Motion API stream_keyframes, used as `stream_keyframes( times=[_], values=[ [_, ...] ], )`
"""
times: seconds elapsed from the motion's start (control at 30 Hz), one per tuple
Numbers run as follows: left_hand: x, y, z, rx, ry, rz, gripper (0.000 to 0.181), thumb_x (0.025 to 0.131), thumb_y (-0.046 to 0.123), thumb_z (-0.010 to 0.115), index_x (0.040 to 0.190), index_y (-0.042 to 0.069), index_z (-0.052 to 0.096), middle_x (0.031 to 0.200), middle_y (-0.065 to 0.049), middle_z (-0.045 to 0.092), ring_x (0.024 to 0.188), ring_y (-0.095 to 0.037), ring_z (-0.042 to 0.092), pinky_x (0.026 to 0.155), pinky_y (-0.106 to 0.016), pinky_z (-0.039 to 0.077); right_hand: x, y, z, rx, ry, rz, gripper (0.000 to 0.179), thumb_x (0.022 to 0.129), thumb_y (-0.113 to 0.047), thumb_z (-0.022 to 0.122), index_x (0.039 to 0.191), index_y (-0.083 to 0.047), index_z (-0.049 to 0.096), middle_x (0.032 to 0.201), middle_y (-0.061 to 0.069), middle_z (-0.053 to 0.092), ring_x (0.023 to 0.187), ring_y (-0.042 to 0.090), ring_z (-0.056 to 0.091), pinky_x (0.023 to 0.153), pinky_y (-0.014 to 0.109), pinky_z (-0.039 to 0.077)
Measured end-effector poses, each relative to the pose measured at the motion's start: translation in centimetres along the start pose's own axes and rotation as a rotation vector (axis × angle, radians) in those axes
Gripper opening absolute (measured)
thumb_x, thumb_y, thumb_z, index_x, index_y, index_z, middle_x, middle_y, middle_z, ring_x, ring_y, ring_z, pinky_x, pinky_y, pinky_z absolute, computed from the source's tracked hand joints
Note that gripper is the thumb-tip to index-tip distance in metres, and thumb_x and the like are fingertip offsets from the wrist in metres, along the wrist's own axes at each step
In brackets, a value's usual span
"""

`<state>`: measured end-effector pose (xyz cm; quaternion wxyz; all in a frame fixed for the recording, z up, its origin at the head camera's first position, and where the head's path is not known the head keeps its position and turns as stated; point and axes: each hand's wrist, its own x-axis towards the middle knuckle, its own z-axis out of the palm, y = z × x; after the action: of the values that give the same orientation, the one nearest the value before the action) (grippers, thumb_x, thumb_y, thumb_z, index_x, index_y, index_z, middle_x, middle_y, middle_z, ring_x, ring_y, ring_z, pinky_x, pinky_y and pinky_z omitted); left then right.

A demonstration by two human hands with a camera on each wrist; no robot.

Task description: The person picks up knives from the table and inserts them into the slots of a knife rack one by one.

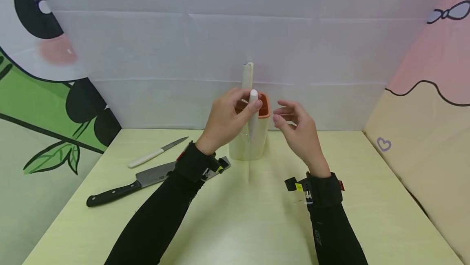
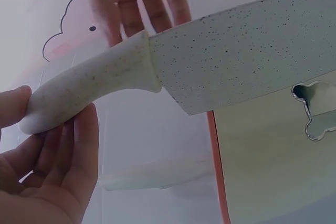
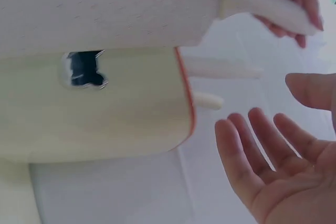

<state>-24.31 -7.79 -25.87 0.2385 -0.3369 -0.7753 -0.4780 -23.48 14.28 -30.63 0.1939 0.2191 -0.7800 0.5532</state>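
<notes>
My left hand [image 1: 227, 116] pinches the end of the white handle of a broad kitchen knife [image 2: 236, 51] between thumb and fingers. Its speckled pale blade points down in the head view, in front of a cream knife holder [image 1: 260, 144] with an orange rim. Lettering shows along the blade in the right wrist view. Two white handles [image 1: 247, 75] stick up from the holder behind my left hand. To the right of the holder, my right hand [image 1: 302, 132] is held up with fingers spread and loosely bent, apart from the knife and holding nothing.
On the table's left side lie a small knife [image 1: 147, 158] with a white handle and a wide-bladed knife [image 1: 154, 176] with a black handle. My left forearm covers part of the wide blade. A pale cloth wall [image 1: 147, 53] stands right behind the table.
</notes>
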Motion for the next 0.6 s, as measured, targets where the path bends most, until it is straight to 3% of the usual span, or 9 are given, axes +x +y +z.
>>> stream_keyframes(
  times=[0.1,0.27,0.47,0.6],
  values=[
    [0.3,0.1,-0.4,0.015,-0.005,0.014,0.024,0.104,0.017,0.071,0.121,0.001,0.072,0.108,-0.011,0.069,0.094,-0.021,0.072,0.083,-0.033,0.063,0.4,1.5,0.2,-0.043,0.022,0.031,0.050,0.104,-0.015,0.070,0.151,-0.008,0.053,0.134,0.014,0.065,0.120,0.031,0.067,0.098,0.033,0.060],
    [0.8,0.3,-1.0,0.036,-0.003,0.027,0.025,0.105,0.017,0.070,0.122,0.000,0.071,0.108,-0.012,0.069,0.094,-0.021,0.071,0.083,-0.034,0.063,0.9,4.3,1.1,-0.080,-0.010,0.103,0.068,0.101,-0.016,0.074,0.160,-0.007,0.041,0.151,0.020,0.053,0.136,0.039,0.058,0.111,0.054,0.052],
    [1.3,0.7,-1.6,0.044,0.014,0.039,0.025,0.105,0.017,0.070,0.124,0.001,0.072,0.106,-0.011,0.068,0.089,-0.019,0.072,0.076,-0.030,0.062,1.0,7.0,2.5,-0.101,-0.097,0.157,0.088,0.098,-0.021,0.080,0.167,-0.007,0.027,0.162,0.023,0.042,0.146,0.043,0.048,0.115,0.062,0.046],
    [1.8,1.1,-2.1,0.039,0.011,0.065,0.024,0.105,0.016,0.070,0.122,0.000,0.072,0.105,-0.011,0.068,0.090,-0.019,0.073,0.078,-0.031,0.063,0.9,8.4,3.7,-0.088,-0.144,0.167,0.098,0.095,-0.021,0.084,0.169,-0.013,0.020,0.165,0.018,0.040,0.147,0.042,0.047,0.113,0.067,0.045]
  ],
)
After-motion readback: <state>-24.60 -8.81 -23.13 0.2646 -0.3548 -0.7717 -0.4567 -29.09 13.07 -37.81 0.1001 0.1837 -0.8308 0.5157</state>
